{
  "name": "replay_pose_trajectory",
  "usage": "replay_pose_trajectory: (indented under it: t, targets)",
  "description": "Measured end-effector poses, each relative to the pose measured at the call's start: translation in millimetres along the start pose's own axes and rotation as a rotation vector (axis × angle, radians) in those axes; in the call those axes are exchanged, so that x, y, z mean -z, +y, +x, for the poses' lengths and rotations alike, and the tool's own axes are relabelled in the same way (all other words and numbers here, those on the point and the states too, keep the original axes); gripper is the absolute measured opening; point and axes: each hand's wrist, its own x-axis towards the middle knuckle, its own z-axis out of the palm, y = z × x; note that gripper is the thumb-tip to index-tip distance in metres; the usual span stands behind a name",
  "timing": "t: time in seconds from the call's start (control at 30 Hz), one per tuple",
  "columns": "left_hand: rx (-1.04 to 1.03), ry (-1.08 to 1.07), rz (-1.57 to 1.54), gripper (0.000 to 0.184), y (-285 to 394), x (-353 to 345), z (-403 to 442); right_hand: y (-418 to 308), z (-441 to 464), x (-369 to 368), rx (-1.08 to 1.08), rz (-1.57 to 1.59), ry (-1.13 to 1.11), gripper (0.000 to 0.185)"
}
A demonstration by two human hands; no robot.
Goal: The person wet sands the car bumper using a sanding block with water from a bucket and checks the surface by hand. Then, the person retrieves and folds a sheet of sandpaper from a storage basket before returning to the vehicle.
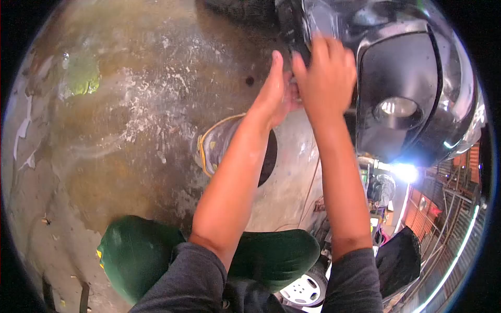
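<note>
A glossy black car bumper [402,68] with a round fog lamp [398,108] fills the upper right. My right hand [327,73] is at its wet-looking left edge, back of the hand toward me. Motion blurs its bent fingertips, and whether anything lies under them is hidden. Close by on the left is my left hand [272,96], thumb stretched up and fingers extended toward the right hand, partly blurred. I see nothing held in it. Below my left forearm stands a bucket-like container [213,148] with a yellowish rim, partly covered by the arm.
The stained concrete floor [156,109] has whitish marks and a wet patch at left. My green-clad knees [276,258] are at the bottom. A white wheel [304,289], a bright lamp [406,172] and metal framework [443,208] appear at lower right.
</note>
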Motion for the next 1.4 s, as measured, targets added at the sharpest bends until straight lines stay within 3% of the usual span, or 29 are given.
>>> replay_pose_trajectory:
  t: [0.1,0.2,0.3,0.4,0.53,0.6,0.73,0.8,0.87,0.97,1.13,1.23,1.4]
  targets:
    - [-0.057,-0.055,0.039,0.109,5,-5,-3,-13,34,-6,-0.027,-0.096,-0.105,0.05]
    - [-0.011,-0.058,0.019,0.109,4,-2,2,9,-28,8,-0.019,0.021,0.053,0.053]
    - [0.007,-0.077,0.001,0.109,6,2,4,20,-67,27,-0.073,0.039,-0.03,0.059]
    - [0.007,-0.002,0.003,0.108,-1,-4,2,10,-17,10,-0.028,-0.023,-0.01,0.047]
    - [-0.026,-0.15,0.084,0.118,2,9,7,-9,50,-13,-0.016,-0.124,-0.081,0.043]
    - [0.019,-0.106,0.118,0.104,10,6,5,-10,43,-12,-0.027,-0.135,-0.103,0.045]
    - [-0.048,0.057,0.268,0.095,31,-18,10,11,-57,19,-0.027,-0.004,-0.05,0.057]
    - [-0.225,0.232,0.498,0.102,19,-12,60,36,-108,21,-0.021,0.033,-0.03,0.064]
    - [-0.149,0.475,0.703,0.104,37,-42,41,60,-156,22,-0.103,0.115,-0.06,0.063]
    - [-0.448,0.511,0.72,0.101,16,-35,54,69,-219,34,-0.194,0.205,-0.243,0.062]
    - [-0.669,0.478,0.755,0.09,-23,-28,50,65,-291,26,-0.42,0.465,-0.477,0.059]
    - [-0.739,0.416,0.758,0.086,-50,-19,47,77,-321,26,-0.47,0.505,-0.544,0.057]
    - [-0.828,0.374,0.842,0.086,-80,-13,42,95,-349,7,-0.587,0.643,-0.42,0.056]
